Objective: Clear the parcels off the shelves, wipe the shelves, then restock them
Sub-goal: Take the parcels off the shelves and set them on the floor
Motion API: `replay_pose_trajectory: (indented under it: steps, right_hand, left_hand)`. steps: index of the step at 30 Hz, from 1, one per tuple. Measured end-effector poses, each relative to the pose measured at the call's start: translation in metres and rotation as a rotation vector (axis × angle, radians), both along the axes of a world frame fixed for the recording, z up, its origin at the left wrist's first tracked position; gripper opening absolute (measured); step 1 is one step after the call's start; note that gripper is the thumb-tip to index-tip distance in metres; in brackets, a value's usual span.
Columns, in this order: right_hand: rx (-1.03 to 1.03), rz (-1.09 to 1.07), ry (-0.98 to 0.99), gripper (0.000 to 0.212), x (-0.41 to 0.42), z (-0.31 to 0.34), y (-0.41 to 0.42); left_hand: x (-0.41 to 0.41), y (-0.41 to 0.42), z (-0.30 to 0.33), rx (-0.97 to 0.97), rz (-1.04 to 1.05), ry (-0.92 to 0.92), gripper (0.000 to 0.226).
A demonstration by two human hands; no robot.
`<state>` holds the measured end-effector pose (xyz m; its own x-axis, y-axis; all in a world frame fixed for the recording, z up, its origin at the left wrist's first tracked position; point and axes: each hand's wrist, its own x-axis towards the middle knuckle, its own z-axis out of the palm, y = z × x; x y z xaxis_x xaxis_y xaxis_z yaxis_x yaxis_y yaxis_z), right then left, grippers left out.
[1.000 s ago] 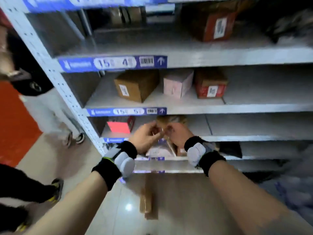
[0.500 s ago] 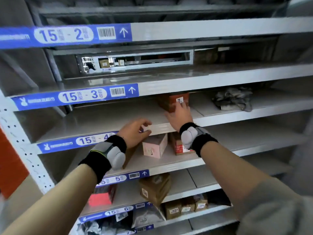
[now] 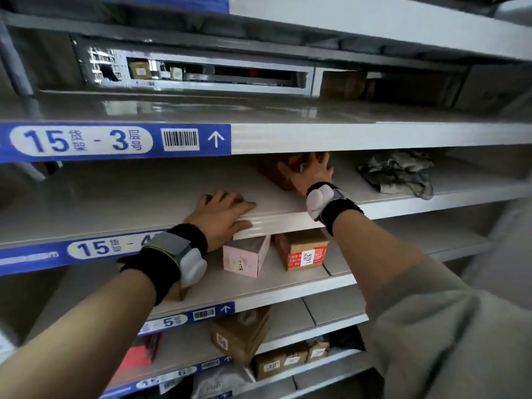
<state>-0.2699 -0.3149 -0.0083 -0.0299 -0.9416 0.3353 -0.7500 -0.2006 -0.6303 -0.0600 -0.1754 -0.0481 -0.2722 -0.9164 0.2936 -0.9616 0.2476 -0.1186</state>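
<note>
A brown and red parcel (image 3: pixel 272 172) stands deep on the shelf labelled 15-4 (image 3: pixel 115 203). My right hand (image 3: pixel 312 174) reaches in and closes over its right side and top. My left hand (image 3: pixel 221 214) lies flat on that shelf's front edge, fingers spread, thumb along the lip, holding nothing. A crumpled grey cloth (image 3: pixel 397 174) lies on the same shelf to the right. One level down stand a pink box (image 3: pixel 246 256) and a red-and-brown box (image 3: pixel 305 249); part of another box shows behind my left wrist.
The shelf labelled 15-3 (image 3: pixel 345 136) above holds nothing near the front. Lower levels carry a brown carton (image 3: pixel 241 332), small brown boxes (image 3: pixel 276 365), a red parcel (image 3: pixel 138 358) and grey bags (image 3: pixel 218 381). Boxes of another rack show through the back.
My view rose from the low shelves to levels three and four. Both hands came up from a low parcel; the right went onto the brown and red parcel, the left onto the shelf edge.
</note>
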Motion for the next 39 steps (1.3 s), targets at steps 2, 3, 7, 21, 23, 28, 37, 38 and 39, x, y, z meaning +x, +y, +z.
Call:
replay_pose_trajectory:
  steps: [2, 3, 7, 21, 23, 28, 37, 38, 39]
  right_hand:
    - [-0.035, 0.003, -0.056, 0.082, 0.000, 0.000, 0.002]
    - [-0.053, -0.020, -0.075, 0.084, -0.001, 0.002, 0.006]
    - [-0.139, -0.050, -0.113, 0.089, -0.001, 0.001, 0.045]
    - [-0.255, 0.398, -0.277, 0.117, -0.073, -0.080, 0.206]
    - [-0.214, 0.443, -0.277, 0.121, -0.087, -0.095, 0.222]
    - [0.092, 0.594, -0.414, 0.098, -0.114, -0.142, 0.251]
    - [0.170, 0.181, -0.159, 0.056, -0.087, -0.181, 0.185]
    - [0.156, 0.134, -0.095, 0.061, -0.080, -0.180, 0.169]
    - [0.151, 0.100, -0.047, 0.065, -0.073, -0.175, 0.154]
  left_hand:
    - [0.001, 0.001, 0.000, -0.022, -0.016, 0.004, 0.051]
    - [0.001, 0.001, 0.000, -0.031, -0.022, 0.004, 0.051]
    - [0.000, 0.001, 0.001, 0.007, 0.002, 0.054, 0.052]
    - [-0.102, 0.102, 0.002, 0.005, 0.131, 1.536, 0.097]
    - [-0.113, 0.116, -0.022, -0.010, 0.195, 1.498, 0.089]
    - [-0.141, 0.174, -0.064, -0.071, 0.399, 1.382, 0.075]
    - [-0.104, 0.172, -0.140, 0.070, 0.460, 1.693, 0.052]
    - [-0.098, 0.161, -0.148, 0.075, 0.471, 1.722, 0.050]
    - [-0.093, 0.152, -0.153, 0.081, 0.467, 1.745, 0.050]
